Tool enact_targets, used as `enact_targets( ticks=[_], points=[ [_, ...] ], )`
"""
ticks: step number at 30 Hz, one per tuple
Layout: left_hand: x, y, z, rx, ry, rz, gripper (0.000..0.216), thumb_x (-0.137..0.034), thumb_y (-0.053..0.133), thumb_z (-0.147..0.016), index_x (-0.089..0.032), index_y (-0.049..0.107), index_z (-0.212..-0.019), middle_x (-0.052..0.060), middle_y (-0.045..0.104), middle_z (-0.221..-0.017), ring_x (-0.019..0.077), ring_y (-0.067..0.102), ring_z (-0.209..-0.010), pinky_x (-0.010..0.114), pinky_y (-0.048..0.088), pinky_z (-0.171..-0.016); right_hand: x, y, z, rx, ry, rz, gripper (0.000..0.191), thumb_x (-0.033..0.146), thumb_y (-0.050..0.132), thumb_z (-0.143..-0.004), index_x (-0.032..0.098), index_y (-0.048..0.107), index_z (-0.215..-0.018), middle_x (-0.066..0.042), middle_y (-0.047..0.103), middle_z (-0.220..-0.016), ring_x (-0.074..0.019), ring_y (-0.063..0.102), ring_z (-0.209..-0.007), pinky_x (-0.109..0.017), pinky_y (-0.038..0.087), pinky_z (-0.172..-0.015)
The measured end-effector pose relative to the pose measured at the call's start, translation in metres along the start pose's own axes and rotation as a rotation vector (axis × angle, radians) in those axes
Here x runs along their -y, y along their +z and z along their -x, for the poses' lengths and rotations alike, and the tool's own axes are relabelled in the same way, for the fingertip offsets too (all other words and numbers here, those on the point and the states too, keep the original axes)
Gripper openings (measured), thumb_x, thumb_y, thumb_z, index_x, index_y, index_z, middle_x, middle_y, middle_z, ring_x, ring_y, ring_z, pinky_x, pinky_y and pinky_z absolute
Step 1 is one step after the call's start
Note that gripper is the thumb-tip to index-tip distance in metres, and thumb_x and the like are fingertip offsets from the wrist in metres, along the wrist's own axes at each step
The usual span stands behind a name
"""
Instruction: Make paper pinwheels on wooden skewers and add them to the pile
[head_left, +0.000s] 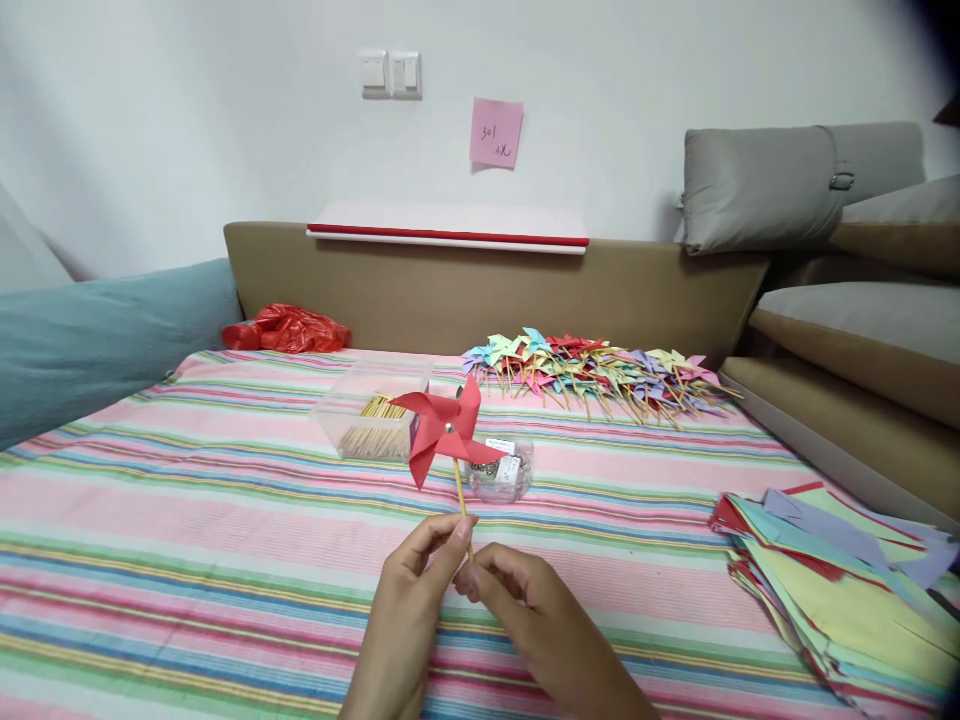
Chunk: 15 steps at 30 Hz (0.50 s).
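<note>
The red pinwheel (431,435) is upright, its stick (460,490) pinched by the left hand (420,565); the right hand (525,590) grips the stick's lower end. Positions relative to the red pinwheel: the translucent box (328,415) of sticks, left, partly behind a blade; the clear packet (510,485), just right, behind the lower blades; the pile of multicoloured pinwheels (592,370), behind and right; the paper stack (847,590), right and nearer the viewer; the red plastic bag (296,328), behind and left; the striped cloth (225,520), below; the pink note (496,133), on the wall above.
</note>
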<state>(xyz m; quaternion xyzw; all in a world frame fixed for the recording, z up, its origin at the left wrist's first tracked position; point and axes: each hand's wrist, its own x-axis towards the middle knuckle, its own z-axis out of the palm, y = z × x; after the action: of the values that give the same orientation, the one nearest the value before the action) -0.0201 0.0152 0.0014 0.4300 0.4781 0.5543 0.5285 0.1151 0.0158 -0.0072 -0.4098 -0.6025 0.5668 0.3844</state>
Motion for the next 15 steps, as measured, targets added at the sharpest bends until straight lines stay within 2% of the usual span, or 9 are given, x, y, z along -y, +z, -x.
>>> enact_targets(
  ticks=[3, 5, 7, 8, 10, 12, 15],
  points=[
    [0.002, -0.001, -0.001, 0.010, -0.007, -0.072, 0.030, -0.048, 0.067, -0.086, -0.019, 0.071, -0.095, -0.001, 0.060, -0.070, 0.0179, 0.056, -0.070, 0.028, 0.047, -0.068, -0.004, -0.002, -0.002, -0.019, -0.023, 0.029, 0.038, 0.051, 0.051, -0.097, 0.019, 0.068, -0.085, -0.002, 0.065, -0.083, -0.0195, 0.059, -0.085, -0.029, 0.044, -0.077],
    [0.006, -0.002, -0.001, -0.005, 0.039, -0.223, 0.039, -0.050, 0.066, -0.085, -0.020, 0.069, -0.109, 0.004, 0.068, -0.087, 0.0239, 0.063, -0.085, 0.033, 0.050, -0.077, -0.008, -0.010, -0.004, -0.048, -0.051, 0.035, 0.039, 0.051, 0.051, -0.097, 0.019, 0.068, -0.083, -0.002, 0.066, -0.083, -0.0205, 0.061, -0.086, -0.030, 0.046, -0.080],
    [0.011, -0.003, -0.001, -0.014, 0.136, -0.434, 0.042, -0.049, 0.066, -0.084, -0.022, 0.065, -0.116, 0.009, 0.070, -0.109, 0.0292, 0.062, -0.105, 0.040, 0.048, -0.090, -0.012, -0.022, -0.007, -0.142, -0.051, -0.012, 0.039, 0.053, 0.056, -0.094, 0.019, 0.070, -0.083, -0.004, 0.068, -0.082, -0.0216, 0.064, -0.085, -0.032, 0.048, -0.082],
    [0.013, -0.003, -0.001, 0.009, 0.186, -0.534, 0.037, -0.048, 0.063, -0.086, -0.022, 0.066, -0.113, 0.010, 0.069, -0.112, 0.0299, 0.061, -0.109, 0.041, 0.046, -0.093, -0.015, -0.030, -0.008, -0.212, -0.039, -0.047, 0.039, 0.055, 0.059, -0.091, 0.018, 0.071, -0.084, -0.004, 0.070, -0.081, -0.0223, 0.065, -0.085, -0.033, 0.049, -0.082],
    [0.017, -0.004, -0.001, 0.095, 0.248, -0.690, 0.027, -0.047, 0.054, -0.093, -0.023, 0.065, -0.098, 0.008, 0.070, -0.104, 0.0286, 0.062, -0.105, 0.042, 0.045, -0.093, -0.022, -0.050, -0.009, -0.391, -0.004, -0.123, 0.044, 0.061, 0.066, -0.083, 0.017, 0.072, -0.087, -0.006, 0.072, -0.080, -0.0233, 0.066, -0.083, -0.034, 0.051, -0.082],
    [0.022, -0.006, -0.002, 0.167, 0.269, -0.799, 0.032, -0.046, 0.043, -0.098, -0.024, 0.060, -0.082, 0.006, 0.069, -0.089, 0.0266, 0.064, -0.092, 0.039, 0.047, -0.084, -0.030, -0.072, -0.008, -0.560, 0.001, -0.145, 0.050, 0.066, 0.066, -0.080, 0.018, 0.071, -0.091, -0.006, 0.072, -0.082, -0.0220, 0.066, -0.083, -0.033, 0.052, -0.081],
    [0.031, -0.011, -0.007, 0.191, 0.287, -0.924, 0.039, -0.046, 0.033, -0.100, -0.025, 0.052, -0.074, 0.004, 0.067, -0.078, 0.0260, 0.065, -0.080, 0.037, 0.047, -0.074, -0.042, -0.107, -0.004, -0.804, -0.009, -0.150, 0.054, 0.070, 0.063, -0.079, 0.019, 0.067, -0.098, -0.004, 0.071, -0.082, -0.0191, 0.065, -0.080, -0.030, 0.052, -0.077]
  ],
)
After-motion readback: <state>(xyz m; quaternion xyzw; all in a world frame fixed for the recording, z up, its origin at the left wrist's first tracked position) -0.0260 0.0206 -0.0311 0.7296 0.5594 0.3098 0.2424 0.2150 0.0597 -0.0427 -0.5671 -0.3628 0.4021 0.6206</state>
